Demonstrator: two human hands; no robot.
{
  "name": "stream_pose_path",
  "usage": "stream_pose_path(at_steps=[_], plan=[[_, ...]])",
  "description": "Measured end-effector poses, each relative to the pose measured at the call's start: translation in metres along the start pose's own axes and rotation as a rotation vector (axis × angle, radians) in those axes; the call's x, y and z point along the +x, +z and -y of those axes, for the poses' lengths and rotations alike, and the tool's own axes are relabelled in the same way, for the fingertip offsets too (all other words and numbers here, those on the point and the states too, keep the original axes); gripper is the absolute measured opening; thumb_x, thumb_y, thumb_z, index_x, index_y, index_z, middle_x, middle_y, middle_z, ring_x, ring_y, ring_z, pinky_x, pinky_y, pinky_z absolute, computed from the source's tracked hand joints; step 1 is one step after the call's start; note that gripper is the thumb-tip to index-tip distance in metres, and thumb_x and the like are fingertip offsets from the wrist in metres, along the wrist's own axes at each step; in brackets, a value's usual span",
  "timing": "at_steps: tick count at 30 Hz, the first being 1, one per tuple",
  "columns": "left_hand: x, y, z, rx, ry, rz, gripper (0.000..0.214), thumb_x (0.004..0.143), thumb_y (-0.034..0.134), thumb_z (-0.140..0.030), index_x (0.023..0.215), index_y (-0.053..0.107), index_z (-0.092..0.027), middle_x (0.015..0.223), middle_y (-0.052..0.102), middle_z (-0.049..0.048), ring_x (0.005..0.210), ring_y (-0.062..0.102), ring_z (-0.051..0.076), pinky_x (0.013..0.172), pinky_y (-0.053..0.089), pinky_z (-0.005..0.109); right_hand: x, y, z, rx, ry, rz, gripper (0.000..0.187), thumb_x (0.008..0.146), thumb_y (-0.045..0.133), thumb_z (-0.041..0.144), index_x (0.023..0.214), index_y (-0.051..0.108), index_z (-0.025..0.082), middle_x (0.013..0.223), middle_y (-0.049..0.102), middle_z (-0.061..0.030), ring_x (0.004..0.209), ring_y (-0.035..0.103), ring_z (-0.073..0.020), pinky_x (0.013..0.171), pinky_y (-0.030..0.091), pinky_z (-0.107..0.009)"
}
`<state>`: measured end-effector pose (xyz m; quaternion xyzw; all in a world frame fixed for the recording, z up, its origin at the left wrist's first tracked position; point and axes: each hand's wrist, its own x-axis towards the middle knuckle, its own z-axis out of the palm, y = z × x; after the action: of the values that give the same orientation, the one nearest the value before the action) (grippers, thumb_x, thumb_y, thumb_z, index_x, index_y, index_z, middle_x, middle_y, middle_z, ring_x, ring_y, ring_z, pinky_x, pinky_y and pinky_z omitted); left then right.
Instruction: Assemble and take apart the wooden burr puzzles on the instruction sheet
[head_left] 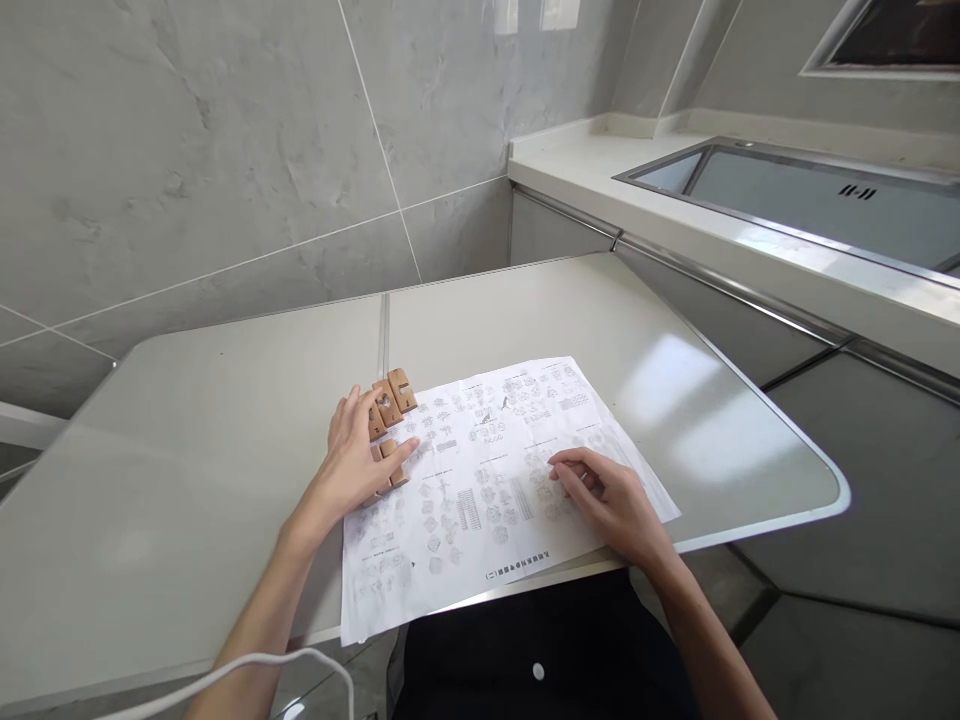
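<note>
My left hand (pixel 354 465) rests over a small group of wooden blocks (pixel 403 390) with numbers and cut-out shapes on them. Its fingers are spread, with the thumb stretched out across the nearer blocks (pixel 397 476); part of the group is hidden under the hand. Beneath lies a large white printed sheet (pixel 480 540) with many small line drawings, its heading upside down towards me. On the right half of this sheet rests my right hand (pixel 611 500), its fingers curled in and its thumb close to the index fingertip. Nothing shows between them.
A pale table (pixel 225 480) carries the sheet, whose near edge hangs over the table's front. A white cable (pixel 247 660) runs across my left forearm. To the right stands a counter (pixel 570 160) with a metal sink (pixel 795 200). A grey tiled wall (pixel 225 130) rises behind.
</note>
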<state>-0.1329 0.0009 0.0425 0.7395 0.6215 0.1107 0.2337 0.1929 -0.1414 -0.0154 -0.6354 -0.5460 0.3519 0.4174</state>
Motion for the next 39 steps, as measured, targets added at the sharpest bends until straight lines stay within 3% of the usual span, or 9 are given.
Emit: stream_pose_path(at_steps=[6,11,20,24,29,34,39], plan=[[0.010,0.004,-0.001,0.017,-0.026,0.093,0.095,0.094,0.063,-0.068,0.170,0.021,-0.028,0.183,0.003,0.0132,0.169,0.003,0.041,0.131,0.023,0.069,0.000,-0.001,0.001,0.002,0.001,0.000,0.029,0.106,0.056,0.047,0.106,0.074,0.024,0.094,0.080,-0.0074,0.073,0.067,-0.0224,0.059,0.051,-0.033],[0.016,0.011,0.000,0.060,0.035,0.102,0.091,0.096,0.061,-0.064,0.168,0.024,-0.023,0.182,0.010,0.0152,0.169,0.002,0.038,0.134,0.019,0.065,0.001,0.000,0.000,0.002,0.008,0.004,0.028,0.106,0.056,0.047,0.106,0.073,0.025,0.094,0.080,-0.0063,0.072,0.068,-0.0213,0.058,0.051,-0.032],[0.027,0.020,0.008,0.099,0.040,0.034,0.089,0.097,0.060,-0.065,0.169,0.026,-0.025,0.182,0.007,0.0172,0.168,-0.001,0.046,0.128,0.021,0.074,0.001,0.000,-0.001,-0.001,0.005,0.011,0.030,0.106,0.056,0.048,0.107,0.074,0.024,0.094,0.079,-0.0072,0.073,0.067,-0.0226,0.060,0.053,-0.033],[0.037,0.018,0.007,0.093,0.064,-0.009,0.089,0.095,0.064,-0.065,0.168,0.030,-0.028,0.181,0.014,0.0178,0.166,0.006,0.051,0.124,0.026,0.078,0.001,0.000,-0.001,-0.002,0.005,0.006,0.031,0.106,0.056,0.050,0.106,0.074,0.024,0.094,0.080,-0.0081,0.073,0.068,-0.0231,0.060,0.053,-0.034],[0.046,0.013,0.001,0.140,-0.014,0.099,0.090,0.097,0.056,-0.071,0.172,0.025,-0.033,0.183,0.003,0.0126,0.167,-0.004,0.048,0.127,0.020,0.074,0.000,0.000,-0.001,-0.006,0.009,0.012,0.031,0.106,0.056,0.050,0.107,0.074,0.025,0.095,0.080,-0.0072,0.075,0.069,-0.0229,0.061,0.053,-0.033],[0.046,0.012,-0.004,0.146,0.036,0.153,0.077,0.102,0.048,-0.067,0.171,0.029,-0.035,0.183,0.002,0.0051,0.168,-0.005,0.042,0.125,0.030,0.072,0.000,0.001,-0.002,-0.007,0.010,0.013,0.032,0.106,0.056,0.051,0.108,0.074,0.025,0.096,0.080,-0.0074,0.076,0.069,-0.0233,0.061,0.054,-0.033],[0.044,0.015,-0.003,0.136,0.122,0.153,0.067,0.107,0.040,-0.062,0.169,0.036,-0.035,0.183,0.009,0.0062,0.168,-0.002,0.040,0.121,0.040,0.067,0.000,0.002,-0.003,-0.027,-0.002,0.001,0.033,0.106,0.055,0.052,0.107,0.074,0.024,0.095,0.080,-0.0079,0.073,0.068,-0.0229,0.060,0.054,-0.033]])
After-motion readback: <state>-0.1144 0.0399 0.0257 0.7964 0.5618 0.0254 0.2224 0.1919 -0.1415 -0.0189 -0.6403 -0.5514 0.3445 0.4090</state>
